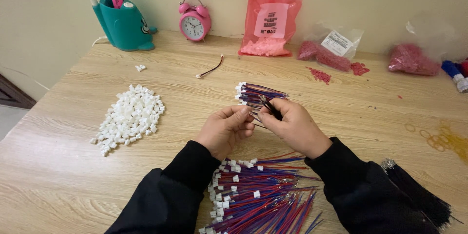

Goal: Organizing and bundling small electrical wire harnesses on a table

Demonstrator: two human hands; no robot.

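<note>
At the far left of the pale wood-grain bench (58,165) stand one teal plastic pen holder (124,26) and one pink twin-bell alarm clock (194,21); nearer us lies one heap of small white plastic connector housings (130,117), too many to count. We judge the step in hand to be seating a wire end into a housing. Our left hand (225,130) has its fingers pinched shut, probably on a housing, though the view is too small to be sure. Our right hand (292,125) grips a thin dark wire end (269,105) just beside it. The next move calls for lining up tip and socket. Beyond lies one finished red-and-blue wire bundle (258,93), another below (258,195). Three pink plastic bags (270,17) sit right.
</note>
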